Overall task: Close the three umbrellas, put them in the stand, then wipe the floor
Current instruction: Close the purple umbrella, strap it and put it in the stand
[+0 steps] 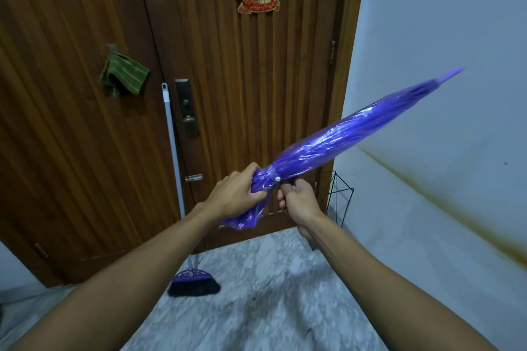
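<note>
A folded purple umbrella is held up in front of the door, its tip pointing up to the right. A strap with a white snap wraps its canopy near my hands. My left hand grips the bunched lower canopy. Just right of it, my right hand is curled around the umbrella below the strap; the handle is hidden. A black wire umbrella stand sits on the floor in the corner behind my right hand. A green striped cloth hangs on the door at the left.
A brown wooden door fills the background, with a white wall to the right. A broom with a purple head leans against the door. Grey marbled floor lies below my arms.
</note>
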